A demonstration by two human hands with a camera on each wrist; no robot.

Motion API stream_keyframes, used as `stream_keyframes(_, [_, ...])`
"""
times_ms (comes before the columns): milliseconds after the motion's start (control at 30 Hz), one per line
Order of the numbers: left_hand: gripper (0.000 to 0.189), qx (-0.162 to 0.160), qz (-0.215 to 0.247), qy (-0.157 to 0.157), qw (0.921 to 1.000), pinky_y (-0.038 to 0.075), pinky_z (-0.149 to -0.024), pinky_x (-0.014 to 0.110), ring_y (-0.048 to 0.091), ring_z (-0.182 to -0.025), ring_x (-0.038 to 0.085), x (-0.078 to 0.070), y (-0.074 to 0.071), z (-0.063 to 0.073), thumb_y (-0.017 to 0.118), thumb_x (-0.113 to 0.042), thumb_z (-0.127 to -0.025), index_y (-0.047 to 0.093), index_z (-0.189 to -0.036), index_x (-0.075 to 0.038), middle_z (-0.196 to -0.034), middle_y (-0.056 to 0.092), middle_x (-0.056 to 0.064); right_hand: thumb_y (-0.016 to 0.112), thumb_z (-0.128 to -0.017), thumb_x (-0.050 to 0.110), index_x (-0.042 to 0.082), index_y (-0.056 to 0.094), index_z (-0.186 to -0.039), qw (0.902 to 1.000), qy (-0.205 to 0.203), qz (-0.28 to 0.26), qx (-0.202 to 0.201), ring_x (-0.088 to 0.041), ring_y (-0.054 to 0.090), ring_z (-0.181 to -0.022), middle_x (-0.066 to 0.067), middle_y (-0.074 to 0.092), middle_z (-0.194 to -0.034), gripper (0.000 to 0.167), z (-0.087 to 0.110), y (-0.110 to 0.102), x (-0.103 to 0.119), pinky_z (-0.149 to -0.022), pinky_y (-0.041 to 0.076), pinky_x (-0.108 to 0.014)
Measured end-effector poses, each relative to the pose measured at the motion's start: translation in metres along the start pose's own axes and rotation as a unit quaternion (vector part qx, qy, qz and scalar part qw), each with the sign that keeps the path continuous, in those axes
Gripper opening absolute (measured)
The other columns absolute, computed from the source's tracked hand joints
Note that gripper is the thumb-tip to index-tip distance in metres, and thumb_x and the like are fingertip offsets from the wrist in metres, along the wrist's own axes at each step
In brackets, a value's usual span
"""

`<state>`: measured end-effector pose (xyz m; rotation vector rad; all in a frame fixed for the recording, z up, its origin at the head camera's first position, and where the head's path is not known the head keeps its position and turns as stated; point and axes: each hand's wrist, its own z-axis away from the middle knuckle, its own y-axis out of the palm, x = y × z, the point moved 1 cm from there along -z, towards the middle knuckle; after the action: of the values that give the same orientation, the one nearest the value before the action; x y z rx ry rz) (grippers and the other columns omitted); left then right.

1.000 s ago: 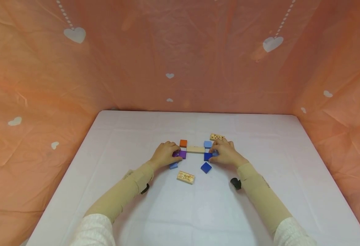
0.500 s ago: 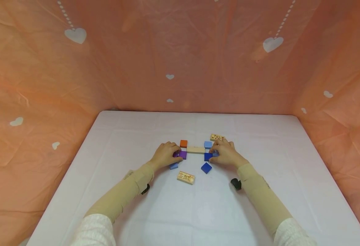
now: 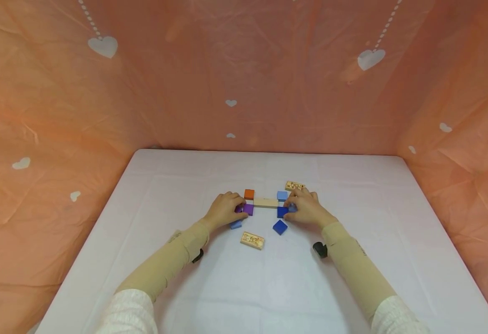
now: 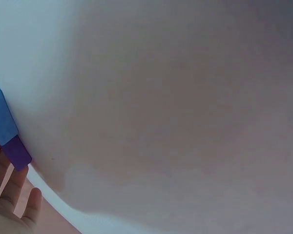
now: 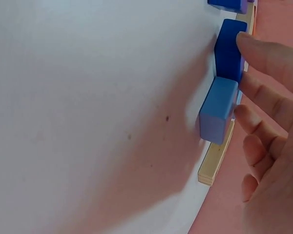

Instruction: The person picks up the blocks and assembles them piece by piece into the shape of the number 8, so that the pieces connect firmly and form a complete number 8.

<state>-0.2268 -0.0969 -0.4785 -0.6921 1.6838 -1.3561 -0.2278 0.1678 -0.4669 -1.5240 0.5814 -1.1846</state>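
Left hand (image 3: 225,209) bends its thumb and fingers around a purple block (image 3: 248,209) on the white table (image 3: 260,287), clamped on it. Right hand (image 3: 306,207) pinches a dark blue block (image 5: 229,48) between thumb and forefinger, with a blue block (image 5: 219,109) touching it under the palm. Between the hands lies a pale wooden plank (image 3: 265,202), an orange block (image 3: 249,194) and a light blue block (image 3: 282,195) near its two ends. Nearer the person are a diamond-turned blue block (image 3: 280,227) and a printed wooden block (image 3: 252,240); another printed piece (image 3: 295,185) sits just beyond the right hand.
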Motion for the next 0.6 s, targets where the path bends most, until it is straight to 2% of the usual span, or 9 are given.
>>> stream_keyframes(300, [0.038, 0.006, 0.001, -0.007, 1.0, 0.045, -0.087, 0.038, 0.055, -0.091, 0.018, -0.0009, -0.0012, -0.0013, 0.07, -0.04, -0.08, 0.067, -0.105, -0.011, -0.103, 0.067, 0.002, 0.074, -0.075, 0.034, 0.016, 0.069, -0.099, 1.0, 0.0, -0.001, 0.0, -0.022, 0.041, -0.101, -0.002, 0.054, -0.105, 0.03, 0.0016, -0.0019, 0.0022, -0.088, 0.029, -0.046])
stream_keyframes(600, [0.035, -0.003, 0.007, -0.002, 1.0, 0.045, -0.084, 0.038, 0.055, -0.087, 0.018, -0.002, -0.0035, -0.0021, 0.073, -0.037, -0.077, 0.069, -0.1, -0.012, -0.098, 0.069, 0.001, 0.072, -0.078, 0.036, 0.015, 0.068, -0.1, 1.0, -0.003, -0.004, 0.001, -0.023, 0.041, -0.098, -0.002, 0.054, -0.104, 0.03, 0.004, -0.0025, 0.0036, -0.085, 0.029, -0.044])
